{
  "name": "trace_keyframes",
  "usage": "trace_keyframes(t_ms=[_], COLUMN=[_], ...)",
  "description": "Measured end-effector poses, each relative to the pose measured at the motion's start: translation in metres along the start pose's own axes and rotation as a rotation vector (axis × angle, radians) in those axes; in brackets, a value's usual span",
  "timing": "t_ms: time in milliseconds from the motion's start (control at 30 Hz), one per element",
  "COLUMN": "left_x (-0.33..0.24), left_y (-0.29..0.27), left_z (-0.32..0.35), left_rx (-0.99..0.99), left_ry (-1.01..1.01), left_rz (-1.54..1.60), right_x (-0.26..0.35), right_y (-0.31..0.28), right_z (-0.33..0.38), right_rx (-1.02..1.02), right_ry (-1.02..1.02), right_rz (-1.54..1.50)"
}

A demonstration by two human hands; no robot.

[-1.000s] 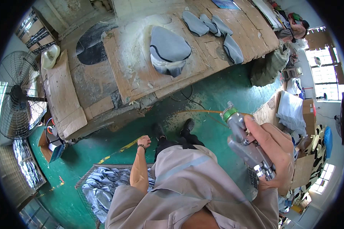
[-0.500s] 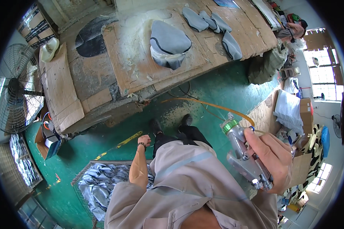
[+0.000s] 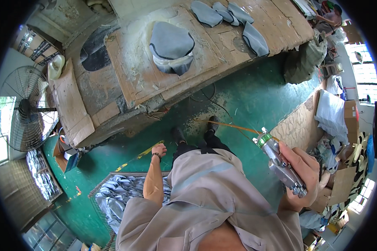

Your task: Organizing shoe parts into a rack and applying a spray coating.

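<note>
In my right hand (image 3: 301,172) is a silver spray gun (image 3: 284,169) with a green ring near its nozzle, the fingers wrapped round its body. A thin orange hose (image 3: 222,124) trails from it toward the floor. My left hand (image 3: 158,150) hangs low by my side with loosely curled fingers, and nothing shows in it. On the cardboard-covered workbench (image 3: 125,85) rests a stack of grey, dark-edged shaped pieces (image 3: 171,41), amid pale residue. Several similar grey pieces (image 3: 255,39) lie farther right on the bench. Both hands are apart from them.
A wire basket (image 3: 107,178) full of grey pieces stands at my left. Beyond it are a large fan (image 3: 26,106) and an open carton (image 3: 63,154). Sacks and boxes (image 3: 333,115) line the right side. A person (image 3: 330,20) is at the far right.
My view has shifted, so the bench appears farther left. The spray gun in my right hand has moved slightly right and looks smaller. My left hand remains low at my side.
</note>
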State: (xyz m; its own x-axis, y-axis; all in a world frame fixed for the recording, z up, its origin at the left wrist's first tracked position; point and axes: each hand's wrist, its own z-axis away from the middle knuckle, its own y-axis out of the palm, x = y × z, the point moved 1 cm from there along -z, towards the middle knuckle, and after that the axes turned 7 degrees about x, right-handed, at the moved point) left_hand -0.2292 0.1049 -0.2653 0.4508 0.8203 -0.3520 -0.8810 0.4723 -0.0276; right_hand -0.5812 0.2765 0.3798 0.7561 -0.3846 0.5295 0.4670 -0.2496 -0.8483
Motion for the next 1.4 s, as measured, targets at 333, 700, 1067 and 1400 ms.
trace_keyframes(t_ms=[333, 700, 1067, 1400], left_x=[-0.019, -0.004, 0.008, -0.065], left_y=[0.071, 0.124, 0.134, 0.124], left_z=[0.035, 0.065, 0.053, 0.017], left_rx=[-0.070, -0.160, -0.112, -0.117], left_ry=[0.025, 0.033, -0.112, 0.054], left_rz=[-0.028, 0.072, 0.153, 0.065], right_x=[-0.142, -0.222, -0.193, -0.165], right_y=[-0.052, -0.088, -0.095, -0.099], right_z=[-0.020, -0.078, -0.126, -0.152], right_rx=[0.017, 0.034, 0.018, 0.252], right_ry=[-0.083, -0.083, -0.168, -0.419], right_rz=[-0.277, -0.456, -0.364, -0.174])
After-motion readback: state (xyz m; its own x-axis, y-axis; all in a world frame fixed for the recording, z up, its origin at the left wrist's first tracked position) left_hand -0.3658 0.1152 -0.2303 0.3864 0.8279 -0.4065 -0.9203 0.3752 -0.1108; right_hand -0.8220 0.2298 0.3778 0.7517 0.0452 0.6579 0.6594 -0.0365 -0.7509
